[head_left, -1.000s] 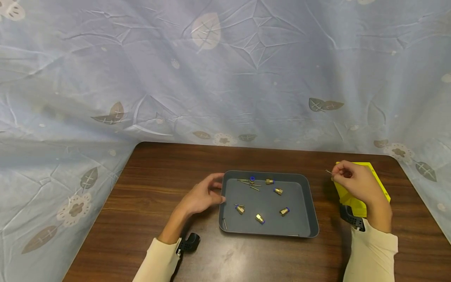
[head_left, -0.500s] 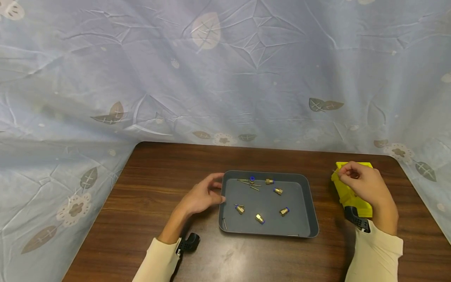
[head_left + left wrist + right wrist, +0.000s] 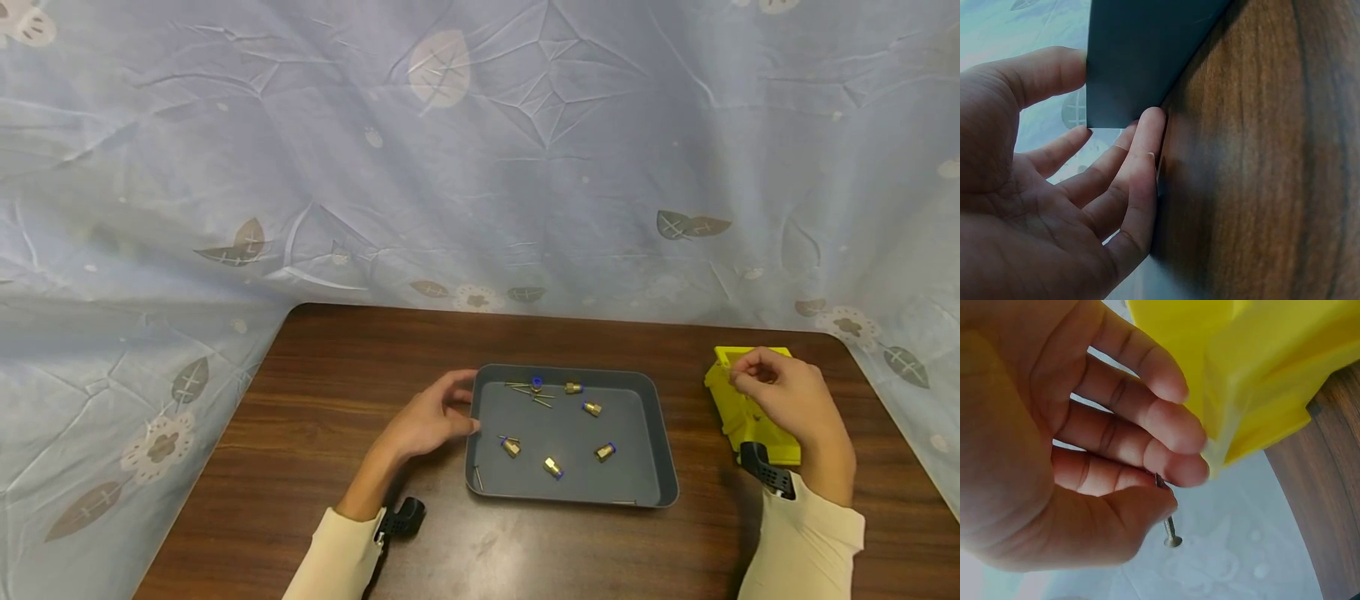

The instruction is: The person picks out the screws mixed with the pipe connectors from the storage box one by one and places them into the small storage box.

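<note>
My left hand [image 3: 423, 421] rests at the left side of a grey tray [image 3: 637, 433]. In the left wrist view its thumb touches the tray's edge, and the fingers lie loosely along and below the tray wall [image 3: 1141, 62]. My right hand [image 3: 798, 404] is over a yellow plastic bin [image 3: 757, 429] at the table's right. Between its thumb and index finger it pinches a thin metal screw [image 3: 1170, 528], whose flared head points away from the fingers. The fingertips are close to the bin's yellow wall [image 3: 1254, 375] in the right wrist view.
Several brass fittings with blue collars, such as one fitting [image 3: 552, 467], lie scattered in the tray. More screws lie among them, including a screw [image 3: 478, 477] near the left corner. A patterned cloth [image 3: 480, 167] hangs behind the wooden table [image 3: 360, 358].
My right hand has moved to the right and slightly toward me, carrying the screw over the yellow bin. The left hand and the tray stay where they were.
</note>
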{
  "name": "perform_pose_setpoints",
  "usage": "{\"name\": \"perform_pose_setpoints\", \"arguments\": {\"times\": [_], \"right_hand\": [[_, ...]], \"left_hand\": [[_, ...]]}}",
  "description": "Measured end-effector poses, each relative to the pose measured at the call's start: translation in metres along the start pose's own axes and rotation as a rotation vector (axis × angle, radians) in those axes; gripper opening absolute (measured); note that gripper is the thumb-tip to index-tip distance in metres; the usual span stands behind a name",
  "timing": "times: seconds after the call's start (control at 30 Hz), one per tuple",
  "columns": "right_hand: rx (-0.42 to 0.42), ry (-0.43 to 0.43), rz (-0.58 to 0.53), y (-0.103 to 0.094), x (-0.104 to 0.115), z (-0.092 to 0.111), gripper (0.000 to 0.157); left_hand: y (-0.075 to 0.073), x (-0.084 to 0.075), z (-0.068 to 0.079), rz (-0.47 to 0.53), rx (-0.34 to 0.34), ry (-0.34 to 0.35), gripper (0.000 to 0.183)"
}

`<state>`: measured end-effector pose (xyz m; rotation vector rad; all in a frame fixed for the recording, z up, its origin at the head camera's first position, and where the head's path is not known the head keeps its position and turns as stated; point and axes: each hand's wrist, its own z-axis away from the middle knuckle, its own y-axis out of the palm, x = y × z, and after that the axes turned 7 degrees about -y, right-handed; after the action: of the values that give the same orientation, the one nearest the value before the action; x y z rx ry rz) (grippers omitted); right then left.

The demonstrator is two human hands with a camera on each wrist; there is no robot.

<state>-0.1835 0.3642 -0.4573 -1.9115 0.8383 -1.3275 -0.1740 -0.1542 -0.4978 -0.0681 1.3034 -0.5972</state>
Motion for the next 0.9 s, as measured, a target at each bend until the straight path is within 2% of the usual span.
{"name": "perform_pose_setpoints", "arguments": {"times": [0.33, 0.6, 0.9], "right_hand": [[-0.093, 0.145, 0.068, -0.005, -0.012, 0.007, 0.019], [-0.149, 0.191, 0.068, -0.003, -0.016, 0.006, 0.02], [-0.143, 0.236, 0.052, -0.001, -0.016, 0.006, 0.023]], "left_hand": [[0.0, -0.001, 0.0, 0.01, 0.0, -0.005, 0.081], [-0.001, -0.001, 0.0, 0.015, 0.003, 0.001, 0.08], [0.0, 0.001, -0.001, 0.017, 0.011, 0.005, 0.081]]}}
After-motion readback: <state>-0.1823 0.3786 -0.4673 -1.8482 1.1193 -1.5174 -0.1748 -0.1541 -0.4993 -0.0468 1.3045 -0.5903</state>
